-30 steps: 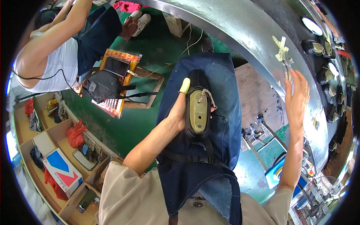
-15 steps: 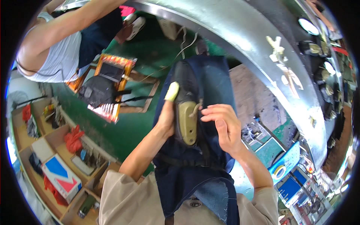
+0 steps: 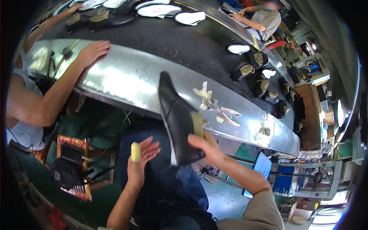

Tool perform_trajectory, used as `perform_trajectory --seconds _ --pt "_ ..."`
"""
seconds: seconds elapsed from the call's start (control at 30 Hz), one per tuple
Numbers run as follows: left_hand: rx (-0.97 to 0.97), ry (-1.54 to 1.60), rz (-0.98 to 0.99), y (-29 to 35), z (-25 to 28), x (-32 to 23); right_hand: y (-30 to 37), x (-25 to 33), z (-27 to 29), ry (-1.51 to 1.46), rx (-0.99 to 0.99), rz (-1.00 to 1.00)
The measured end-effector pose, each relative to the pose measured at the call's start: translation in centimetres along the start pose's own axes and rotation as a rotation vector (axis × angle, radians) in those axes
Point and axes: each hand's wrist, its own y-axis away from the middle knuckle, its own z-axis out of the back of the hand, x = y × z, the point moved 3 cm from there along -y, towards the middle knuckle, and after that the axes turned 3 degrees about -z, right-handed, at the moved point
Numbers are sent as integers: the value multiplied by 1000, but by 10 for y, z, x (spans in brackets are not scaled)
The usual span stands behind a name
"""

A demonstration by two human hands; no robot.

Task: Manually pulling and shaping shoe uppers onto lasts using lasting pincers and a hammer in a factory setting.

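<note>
A black leather shoe (image 3: 177,122) is in my right hand (image 3: 211,149), which grips it around the heel and the opening. Its toe points away over the metal ledge (image 3: 130,80), and a tan lining piece (image 3: 197,124) shows at the opening. My left hand (image 3: 140,163) is apart from the shoe, over my dark apron, fingers spread and holding nothing; a pale yellow wrap (image 3: 135,152) covers its thumb. Just beyond the shoe, a pair of pliers (image 3: 228,114) lies on the ledge beside cream-coloured scraps (image 3: 203,93).
Behind the ledge runs a dark belt (image 3: 184,50) carrying several shoes, some showing white soles (image 3: 159,10). At left, a co-worker's hand (image 3: 94,53) rests on the ledge. Another person (image 3: 268,23) sits across the belt. A black bag (image 3: 67,173) lies at lower left.
My left hand has let go of the shoe. My right hand now holds it, raised from my lap toward the ledge and turned onto its side. The view has swung up to the belt.
</note>
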Motion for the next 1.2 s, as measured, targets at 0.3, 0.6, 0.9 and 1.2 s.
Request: perform_trajectory --seconds 0.3,0.6,0.9,1.2 --pt "-395 -91 180 16 112 70 -171 157 139 396 -597 410" --pt "-491 -118 390 -6 134 67 -256 157 225 682 -892 636" --pt "-644 -247 259 -3 129 68 -330 190 439 826 -1526 111" --pt "-485 -277 204 -17 103 62 -195 150 359 -221 -856 319"
